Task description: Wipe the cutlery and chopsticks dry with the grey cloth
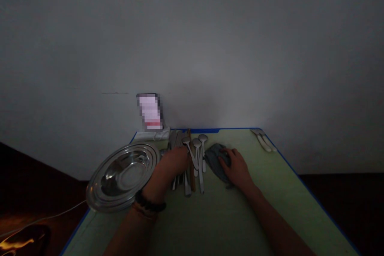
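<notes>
My left hand (177, 160), with a dark beaded bracelet at the wrist, reaches over the cutlery in the middle of the table. Its fingers look drawn together, but the fingertips and anything between them are hidden. Beside it lie several metal spoons (197, 143), bowls toward the wall, and a pair of brown chopsticks (192, 180). Flat metal cutlery handles (175, 138) show beyond and below this hand. My right hand (238, 168) is closed on a bunched grey cloth (216, 160), just right of the spoons.
Large round steel basins (96, 200), apparently stacked, stand on the left edge. A blurred lit phone (151, 110) leans near the wall above a white power strip (151, 135). Forks with pale handles (264, 142) lie at the far right. The pale green table (210, 228) has blue edging.
</notes>
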The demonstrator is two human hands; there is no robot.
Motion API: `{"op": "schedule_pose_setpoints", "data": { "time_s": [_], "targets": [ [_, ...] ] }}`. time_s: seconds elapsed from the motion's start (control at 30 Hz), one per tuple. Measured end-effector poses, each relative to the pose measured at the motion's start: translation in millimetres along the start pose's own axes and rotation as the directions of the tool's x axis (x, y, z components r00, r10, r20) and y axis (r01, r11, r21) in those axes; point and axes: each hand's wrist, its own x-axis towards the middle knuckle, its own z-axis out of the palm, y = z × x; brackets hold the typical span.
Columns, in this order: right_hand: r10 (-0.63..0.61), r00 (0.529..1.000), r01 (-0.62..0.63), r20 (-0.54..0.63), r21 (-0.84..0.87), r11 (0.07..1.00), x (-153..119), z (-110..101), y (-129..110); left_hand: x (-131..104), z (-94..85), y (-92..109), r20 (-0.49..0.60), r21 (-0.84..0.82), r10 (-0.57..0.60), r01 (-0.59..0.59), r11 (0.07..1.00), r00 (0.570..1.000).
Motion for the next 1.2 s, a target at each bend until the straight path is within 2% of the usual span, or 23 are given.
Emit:
{"op": "schedule_pose_setpoints", "data": {
  "time_s": [0.17, 0.27, 0.47, 0.6, 0.73, 0.83, 0.93, 1.03, 1.1, 1.2],
  "targets": [
    [-0.002, 1.0, 0.002, -0.003, -0.007, 1.0, -0.2, 0.8, 0.9, -9.1, -8.1, 10.3, -0.028, -0.065, 0.197, -0.199, 0.978, 0.98],
    [0.001, 1.0, -0.001, -0.015, -0.01, 1.0, 0.1, 1.3, 1.1, -4.4, -7.4, 9.7, -0.023, -0.082, 0.255, -0.256, 0.963, 0.967],
    [-0.008, 1.0, 0.008, -0.009, -0.017, 1.0, 0.6, 0.0, -0.5, 3.4, -1.3, 1.7, 0.012, -0.052, 0.238, -0.237, 0.97, 0.971],
    [-0.008, 1.0, 0.008, -0.004, -0.016, 1.0, 0.4, 0.6, 0.4, 8.6, 12.4, 8.7, 0.083, -0.043, 0.201, -0.198, 0.979, 0.976],
    [-0.009, 1.0, 0.009, -0.008, -0.003, 1.0, 0.2, 0.9, 0.7, 13.8, 20.4, 16.3, 0.099, -0.057, 0.205, -0.2, 0.978, 0.974],
    [-0.05, 0.995, 0.048, -0.089, -0.027, 0.998, 0.5, -2.2, -1.9, 8.4, 10.0, 12.9, 0.123, -0.082, 0.245, -0.236, 0.968, 0.962],
    [-0.154, 0.978, 0.142, -0.139, -0.088, 0.986, 0.7, -7.1, -6.5, -4.7, -11.5, 4.0, 0.098, -0.137, 0.317, -0.303, 0.943, 0.943],
    [-0.236, 0.972, 0.235, 0.001, -0.073, 0.969, -0.1, -9.3, -11.2, -16.7, -31.5, -4.4, 0.007, -0.231, 0.368, -0.357, 0.905, 0.93],
    [-0.244, 0.964, 0.253, 0.109, -0.083, 0.964, -1.2, -8.8, -13.6, -20.9, -39.8, -7.8, -0.059, -0.25, 0.354, -0.357, 0.9, 0.933],
    [-0.218, 0.959, 0.243, 0.181, -0.131, 0.961, -2.1, -8.2, -16.0, -22.7, -44.3, -10.0, -0.124, -0.222, 0.294, -0.315, 0.923, 0.948]
  ]
}}
